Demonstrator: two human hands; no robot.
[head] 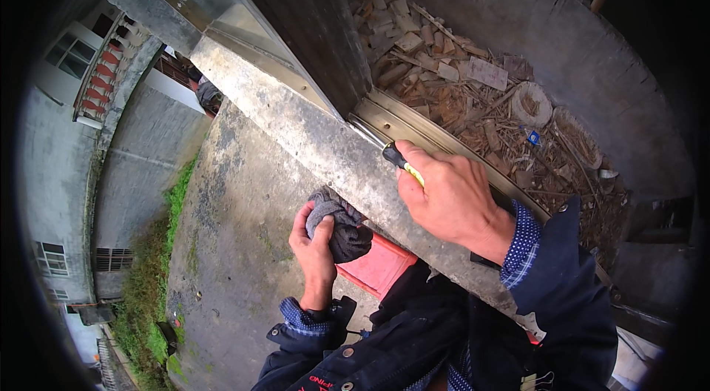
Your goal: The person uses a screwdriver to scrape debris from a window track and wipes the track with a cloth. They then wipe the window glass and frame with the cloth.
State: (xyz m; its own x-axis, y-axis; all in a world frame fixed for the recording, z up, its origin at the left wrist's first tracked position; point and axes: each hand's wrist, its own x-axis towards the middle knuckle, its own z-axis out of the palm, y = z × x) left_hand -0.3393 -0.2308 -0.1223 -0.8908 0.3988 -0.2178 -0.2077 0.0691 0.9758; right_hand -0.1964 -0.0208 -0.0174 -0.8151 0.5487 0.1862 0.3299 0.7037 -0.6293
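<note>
My right hand (452,191) grips a screwdriver (397,156) with a black and yellow handle. Its metal shaft points up and left, the tip reaching the bottom corner of a sliding window sash (310,19) where it meets the metal window track (388,122). I cannot tell whether the tip touches the sash. Bunched in my left hand (315,249) is a dark grey cloth (338,219), held just outside the concrete sill (277,127).
A red plastic stool (377,264) stands below the cloth, close to my body. Beyond the track, inside, lies a heap of broken bricks and wood scraps (444,69). Concrete ground (238,197) stretches outside, with grass (147,274) and a building (61,152) at the left.
</note>
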